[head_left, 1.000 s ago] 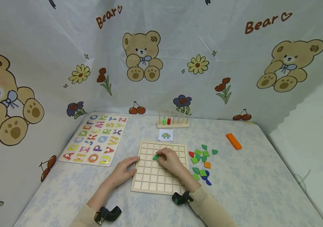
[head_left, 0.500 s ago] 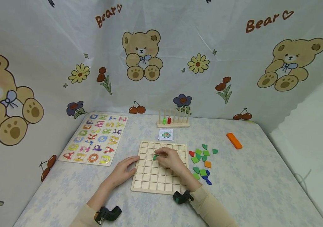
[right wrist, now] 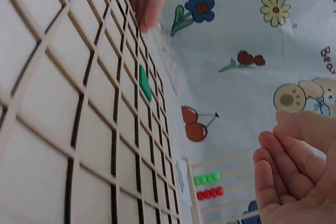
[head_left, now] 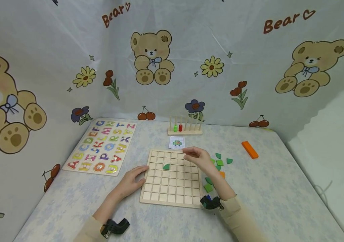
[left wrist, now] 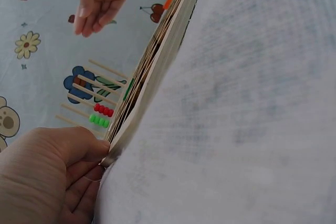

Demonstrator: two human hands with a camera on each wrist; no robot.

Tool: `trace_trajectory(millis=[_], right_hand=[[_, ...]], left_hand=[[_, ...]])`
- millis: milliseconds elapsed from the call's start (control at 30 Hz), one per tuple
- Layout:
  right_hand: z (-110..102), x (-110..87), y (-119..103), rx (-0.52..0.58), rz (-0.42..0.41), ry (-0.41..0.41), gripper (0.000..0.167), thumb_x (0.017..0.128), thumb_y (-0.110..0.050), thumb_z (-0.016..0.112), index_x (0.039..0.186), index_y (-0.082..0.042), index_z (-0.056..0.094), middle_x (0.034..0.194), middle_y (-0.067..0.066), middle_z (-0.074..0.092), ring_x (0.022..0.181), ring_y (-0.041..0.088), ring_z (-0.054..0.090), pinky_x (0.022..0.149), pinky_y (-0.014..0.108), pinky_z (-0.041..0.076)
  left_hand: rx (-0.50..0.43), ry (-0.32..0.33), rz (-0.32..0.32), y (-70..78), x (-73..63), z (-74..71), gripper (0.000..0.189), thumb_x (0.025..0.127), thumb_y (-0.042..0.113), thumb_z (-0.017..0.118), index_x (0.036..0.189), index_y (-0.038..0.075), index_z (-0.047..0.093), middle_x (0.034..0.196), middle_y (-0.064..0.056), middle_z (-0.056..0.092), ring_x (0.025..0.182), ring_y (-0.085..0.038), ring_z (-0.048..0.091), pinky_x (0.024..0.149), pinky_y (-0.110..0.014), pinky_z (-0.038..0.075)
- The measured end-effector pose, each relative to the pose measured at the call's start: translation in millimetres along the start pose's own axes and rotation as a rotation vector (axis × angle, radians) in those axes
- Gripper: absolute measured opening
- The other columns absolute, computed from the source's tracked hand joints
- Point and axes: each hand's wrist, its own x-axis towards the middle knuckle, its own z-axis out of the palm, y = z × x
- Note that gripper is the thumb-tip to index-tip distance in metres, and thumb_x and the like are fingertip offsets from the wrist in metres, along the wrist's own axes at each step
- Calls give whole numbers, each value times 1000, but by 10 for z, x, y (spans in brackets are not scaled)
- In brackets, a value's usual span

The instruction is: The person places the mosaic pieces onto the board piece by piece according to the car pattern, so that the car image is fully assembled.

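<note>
Simply touching the grid board (head_left: 172,190), lower centre, with a relaxed left hand (head_left: 129,182), holding nothing in the loose right hand (head_left: 201,159); could jolt the green piece (head_left: 166,166) askew by bumping the board.

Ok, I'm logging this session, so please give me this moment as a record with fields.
Left hand: touches the left edge of the grid board
Right hand: raised, apart from the board, holding nothing
Green piece: lies in a board cell
Loose pieces: right of the board, partly hidden by the right arm
Picture card: beyond the board
Letter board: left of the grid board
Orange block: far right
</note>
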Motion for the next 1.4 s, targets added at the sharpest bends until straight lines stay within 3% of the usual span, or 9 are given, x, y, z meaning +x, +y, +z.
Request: trace_trajectory(millis=[267,533,867,1133,1400], right_hand=[[-524,-165,256,-164,29,201,39,90,-24,66,121,-1,62,117,14,61,104,25,57,85,32,51],[-776,-304,516,-251,99,309,42,89,-29,66,119,0,62,112,11,64,98,25,59,79,31,53],[-899,-322,618,-332,191,281,34,92,-17,64,121,0,61,115,16,62,101,30,58,87,40,50],[-994,-354,687,-438,190,273,31,93,-10,59,122,1,60,116,18,60,104,32,56,89,45,49],[-1065,-371,785,-509,188,245,31,91,-3,58,122,2,60,116,19,61,104,33,57,89,46,48]], left_hand=[[9,3,6,-1,-2,-5,47,89,7,65,134,4,53,135,-9,50,129,-28,41,103,-46,36],[5,1,1,-5,-1,2,47,88,7,65,134,5,53,136,-9,50,129,-27,41,104,-45,36],[8,7,-18,12,-3,6,48,88,7,66,134,6,53,136,-8,50,129,-26,41,105,-43,35],[10,5,-38,77,-11,-7,48,88,7,65,135,6,53,136,-7,50,130,-27,40,105,-43,34],[16,1,-15,53,-17,-14,47,89,10,65,135,6,53,137,-7,50,130,-27,40,105,-44,34]])
